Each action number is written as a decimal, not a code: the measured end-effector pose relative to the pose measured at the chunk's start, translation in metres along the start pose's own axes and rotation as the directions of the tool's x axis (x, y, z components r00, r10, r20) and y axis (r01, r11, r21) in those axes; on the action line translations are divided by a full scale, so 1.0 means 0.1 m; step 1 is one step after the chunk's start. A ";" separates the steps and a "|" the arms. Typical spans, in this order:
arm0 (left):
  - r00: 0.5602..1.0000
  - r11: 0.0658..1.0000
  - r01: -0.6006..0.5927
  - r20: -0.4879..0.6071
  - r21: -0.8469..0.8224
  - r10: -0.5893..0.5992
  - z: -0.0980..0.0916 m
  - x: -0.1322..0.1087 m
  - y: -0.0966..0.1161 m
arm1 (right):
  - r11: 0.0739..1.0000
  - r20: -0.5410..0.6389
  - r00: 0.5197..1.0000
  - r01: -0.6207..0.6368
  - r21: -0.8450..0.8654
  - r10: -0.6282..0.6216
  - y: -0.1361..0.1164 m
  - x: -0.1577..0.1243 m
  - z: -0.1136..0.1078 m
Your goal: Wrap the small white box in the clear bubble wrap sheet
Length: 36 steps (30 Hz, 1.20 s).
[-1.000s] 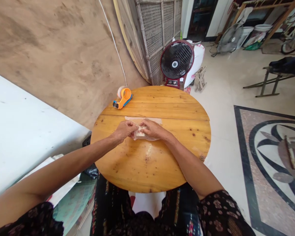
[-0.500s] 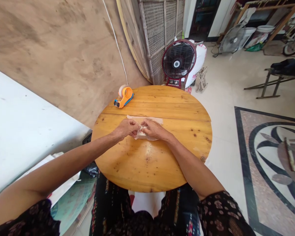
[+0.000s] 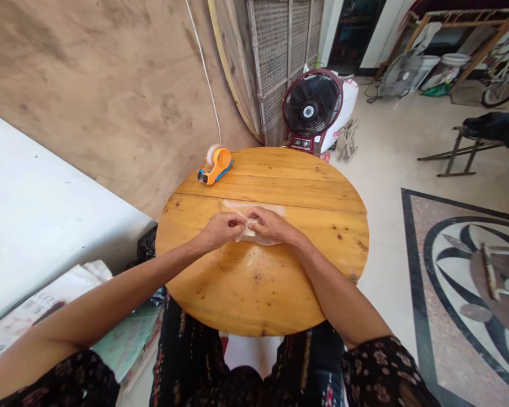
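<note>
A thin, see-through plastic wrap (image 3: 275, 209) lies on the round wooden table (image 3: 254, 288), with a small whitish item (image 3: 249, 230) within it that is too small and covered to name. My left hand (image 3: 225, 229) pinches the wrap's left edge between thumb and fingers. From the other side, my right hand (image 3: 269, 224) curls over the wrap and the whitish item, its fingertips close to those of my left. Part of the wrap is hidden beneath my right hand.
An orange tape dispenser (image 3: 216, 165) with a roll of tape stands at the table's back left, near the wall. Behind the table is a dark red fan (image 3: 311, 107). A folding stool (image 3: 462, 144) stands off to the right.
My left hand has shifted slightly right and down, bringing the wrap's edge closer to my right hand. The view has moved a little; the tape dispenser stays put.
</note>
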<state>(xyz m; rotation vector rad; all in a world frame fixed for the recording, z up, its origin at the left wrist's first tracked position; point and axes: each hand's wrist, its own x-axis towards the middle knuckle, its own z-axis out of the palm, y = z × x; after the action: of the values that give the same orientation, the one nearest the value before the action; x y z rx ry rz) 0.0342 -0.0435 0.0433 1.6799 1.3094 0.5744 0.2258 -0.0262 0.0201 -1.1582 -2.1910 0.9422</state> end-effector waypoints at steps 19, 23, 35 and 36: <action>0.627 0.546 -0.588 -0.091 0.597 0.774 0.14 -0.02 -0.30 | 0.985 0.043 0.998 0.031 0.171 -0.039 0.06 0.00 -0.09; 0.602 0.543 -0.616 -0.103 0.571 0.791 0.16 0.00 -0.36 | 0.981 0.032 0.999 0.034 0.193 -0.041 0.08 0.00 -0.11; 0.588 0.577 -0.595 -0.186 0.560 0.787 0.25 0.00 -0.47 | 0.981 0.024 0.998 -0.062 0.182 0.058 0.10 0.02 -0.10; 0.589 0.574 -0.596 -0.181 0.561 0.788 0.24 0.00 -0.47 | 0.982 0.025 0.998 -0.063 0.178 0.059 0.10 0.02 -0.10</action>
<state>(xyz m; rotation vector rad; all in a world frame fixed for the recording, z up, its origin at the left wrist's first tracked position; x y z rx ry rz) 0.0296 -0.0513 -0.0088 2.6275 1.0229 1.2475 0.2366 -0.0174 0.0192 -1.1408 -2.0484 1.1550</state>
